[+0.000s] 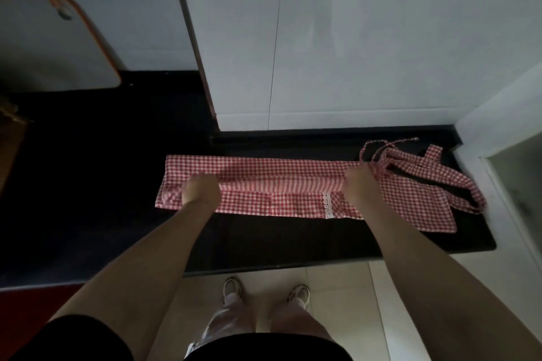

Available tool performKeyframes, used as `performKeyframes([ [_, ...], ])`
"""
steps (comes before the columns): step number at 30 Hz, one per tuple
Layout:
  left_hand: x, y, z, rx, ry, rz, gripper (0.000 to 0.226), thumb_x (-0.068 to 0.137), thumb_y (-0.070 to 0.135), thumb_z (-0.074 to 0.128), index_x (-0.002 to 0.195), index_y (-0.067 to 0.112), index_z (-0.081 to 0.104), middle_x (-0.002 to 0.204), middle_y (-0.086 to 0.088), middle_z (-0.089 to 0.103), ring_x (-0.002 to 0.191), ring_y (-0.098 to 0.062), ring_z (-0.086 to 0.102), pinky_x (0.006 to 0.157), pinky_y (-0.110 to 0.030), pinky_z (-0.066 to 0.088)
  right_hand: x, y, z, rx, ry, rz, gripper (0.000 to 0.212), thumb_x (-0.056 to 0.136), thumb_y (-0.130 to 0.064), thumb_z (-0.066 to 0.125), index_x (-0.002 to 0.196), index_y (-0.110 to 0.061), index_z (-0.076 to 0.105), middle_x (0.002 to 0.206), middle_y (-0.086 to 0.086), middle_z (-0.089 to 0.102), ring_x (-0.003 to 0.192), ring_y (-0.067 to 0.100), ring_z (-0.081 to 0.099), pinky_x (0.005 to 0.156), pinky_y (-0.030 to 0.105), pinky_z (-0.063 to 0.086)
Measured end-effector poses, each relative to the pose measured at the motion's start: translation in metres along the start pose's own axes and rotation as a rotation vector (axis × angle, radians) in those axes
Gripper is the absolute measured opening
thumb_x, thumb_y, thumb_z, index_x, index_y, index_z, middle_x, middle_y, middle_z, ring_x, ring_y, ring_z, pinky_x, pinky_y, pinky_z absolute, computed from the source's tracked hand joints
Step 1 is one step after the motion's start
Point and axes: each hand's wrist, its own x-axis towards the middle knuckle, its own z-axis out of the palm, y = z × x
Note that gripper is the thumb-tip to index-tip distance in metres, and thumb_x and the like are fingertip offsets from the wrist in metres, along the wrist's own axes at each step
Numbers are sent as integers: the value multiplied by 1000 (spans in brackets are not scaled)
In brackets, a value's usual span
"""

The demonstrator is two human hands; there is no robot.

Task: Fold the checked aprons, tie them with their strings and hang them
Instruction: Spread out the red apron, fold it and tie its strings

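Dark tabletop [293, 243] carries the apron [264, 179] in a long band, left hand [201, 189] and right hand [359, 184] gripping its folded edge, seemingly to narrow it before tying.

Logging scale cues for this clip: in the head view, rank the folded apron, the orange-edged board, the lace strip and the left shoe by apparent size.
1. Apron
2. Orange-edged board, partly cut off by the frame, so its rank against the apron is unsure
3. Left shoe
4. Lace strip

No readable text, label, brand or number shows anywhere.
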Motion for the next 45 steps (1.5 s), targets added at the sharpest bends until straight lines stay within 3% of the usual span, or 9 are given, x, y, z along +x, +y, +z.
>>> performKeyframes([
  [6, 21, 1, -55, -242, 474, 100, 45, 100, 10, 39, 145, 10, 39, 150, -22, 32, 145, -39, 17, 113, -51, 30, 0, -28, -43, 159, 368, 16, 21, 96, -5, 50, 115, -1, 57, 121, 19, 53, 116, 33, 48, 96, 40, 44],
  [16, -11, -41, 69, -44, -45, 37, 68, 94, 4, 46, 152, 27, 19, 161, -18, 7, 149, -39, 1, 120, -46, 20, -83, -14, 68, 126, -60, 11, 36, 87, -7, 62, 122, -11, 55, 123, 9, 52, 111, 24, 53, 95, 33, 49],
  [22, -23, -40, 71, -45, -65, 27, 70, 97, 9, 41, 156, 27, 7, 162, -18, 0, 149, -39, 4, 120, -44, 21, -83, -13, 71, 150, -20, 56, 40, 89, -7, 59, 128, -10, 54, 126, 11, 53, 113, 27, 54, 96, 36, 48],
  [27, -41, -32, 70, -175, 13, -9, 40, 98, 25, 40, 138, 19, 40, 142, -17, 35, 125, -35, 39, 98, -44, 46, -76, -33, 56, -106, 31, 173, 7, 94, -26, 57, 94, -19, 59, 96, 2, 65, 88, 20, 60, 86, 36, 48],
  [32, -36, -44, 72, -261, 115, 42, 36, 98, 30, 44, 127, 10, 49, 128, -18, 43, 115, -32, 41, 103, -45, 41, -79, -58, 74, -10, 0, -71, 55, 98, -40, 48, 147, -23, 33, 139, 8, 49, 125, 28, 50, 105, 47, 41],
  [36, -25, -54, 69, -207, 307, 157, 38, 95, 22, 47, 129, 3, 50, 136, -22, 44, 130, -38, 38, 110, -51, 36, -78, -66, 88, -138, -89, -24, 57, 100, -48, 40, 151, -26, 25, 153, 14, 32, 137, 38, 34, 109, 50, 35],
  [39, -30, -64, 78, -140, 107, -23, 54, 99, 27, 42, 149, 12, 29, 157, -20, 20, 147, -39, 13, 119, -50, 21, -79, -71, 88, -153, -89, -1, 58, 99, -46, 41, 150, -25, 25, 154, 16, 31, 137, 40, 32, 109, 51, 34],
  [42, -30, -66, 76, -51, 68, -190, 51, 97, 31, 42, 147, 21, 34, 148, -16, 35, 135, -35, 29, 109, -50, 31, -79, -82, 86, -154, -112, 58, 61, 97, -47, 43, 150, -23, 25, 155, 19, 27, 140, 43, 28, 112, 56, 31],
  [45, -17, -50, 63, -120, 215, -59, 50, 92, 27, 48, 141, 19, 42, 143, -14, 41, 131, -35, 35, 106, -53, 32, -80, -99, 88, -146, -57, 54, 62, 97, -44, 45, 151, -19, 25, 158, 21, 23, 145, 45, 21, 114, 61, 26],
])
